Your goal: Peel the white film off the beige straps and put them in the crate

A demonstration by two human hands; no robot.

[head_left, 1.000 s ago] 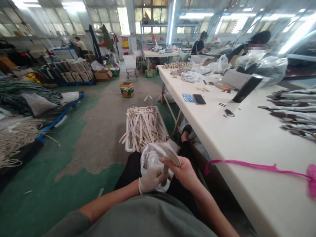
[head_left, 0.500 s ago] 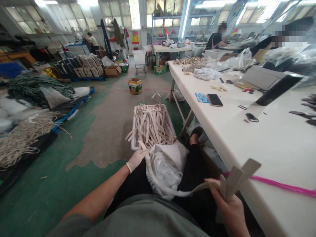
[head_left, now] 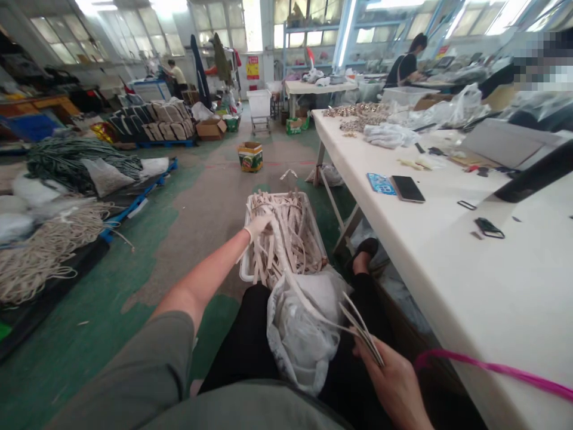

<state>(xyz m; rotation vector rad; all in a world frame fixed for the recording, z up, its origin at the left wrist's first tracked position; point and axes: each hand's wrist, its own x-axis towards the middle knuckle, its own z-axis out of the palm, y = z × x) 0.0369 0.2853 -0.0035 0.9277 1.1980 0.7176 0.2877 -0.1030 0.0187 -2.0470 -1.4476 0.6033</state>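
My left hand point(head_left: 259, 227), in a pale glove, is closed on the far end of a long beige strap point(head_left: 286, 263), over a white bin point(head_left: 245, 270) heaped with similar straps point(head_left: 298, 239). From there the strap runs back towards my right hand point(head_left: 389, 370). That hand is closed around several flat beige strap ends point(head_left: 364, 334), which fan out above the fingers. In my lap, between the two hands, sits an open white plastic bag point(head_left: 308, 334) with crumpled clear plastic in it.
At right stands a long white table point(head_left: 447, 280) with a phone point(head_left: 408, 189), small buckles point(head_left: 489, 227) and a pink ribbon point(head_left: 501, 370) at its edge. Cord bundles point(head_left: 49, 251) lie on pallets at left. A cardboard box point(head_left: 249, 157) is on the floor ahead. A person point(head_left: 405, 67) sits beyond the table.
My left hand has moved forward over the bin, drawing the strap out straighter. My right hand has shifted slightly left and turned, so the strap ends now point up and left.
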